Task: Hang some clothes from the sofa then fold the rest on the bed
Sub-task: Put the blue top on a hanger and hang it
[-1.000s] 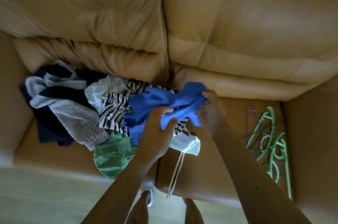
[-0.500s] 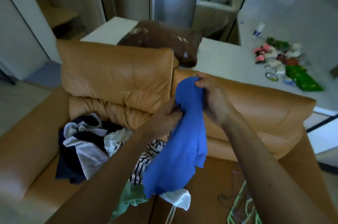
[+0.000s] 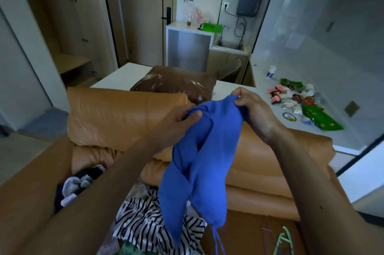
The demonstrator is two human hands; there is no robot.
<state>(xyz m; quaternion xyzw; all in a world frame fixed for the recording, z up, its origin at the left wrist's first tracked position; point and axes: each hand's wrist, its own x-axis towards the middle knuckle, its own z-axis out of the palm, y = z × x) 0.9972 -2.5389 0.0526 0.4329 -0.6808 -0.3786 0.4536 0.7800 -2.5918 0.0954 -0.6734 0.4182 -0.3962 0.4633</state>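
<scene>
No text, brand or number can be read anywhere. The round lid (image 3: 289, 116) and the green packets (image 3: 320, 118) on the white surface (image 3: 261, 86) carry print, as does the blue band on the white cup (image 3: 271, 72), but it is all too small and blurred to make out. The sheet of paper (image 3: 294, 40) on the glass wall (image 3: 311, 15) shows only faint grey marks.

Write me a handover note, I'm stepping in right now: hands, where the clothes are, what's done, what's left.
The left hand and right hand both pinch the top of the blue garment, held up over the sofa.
A striped garment and dark and grey clothes lie piled on the seat; green hangers lie at the seat's right.
Nothing in view is hung or folded.
To do: hang this one, then sort the pile.
</scene>
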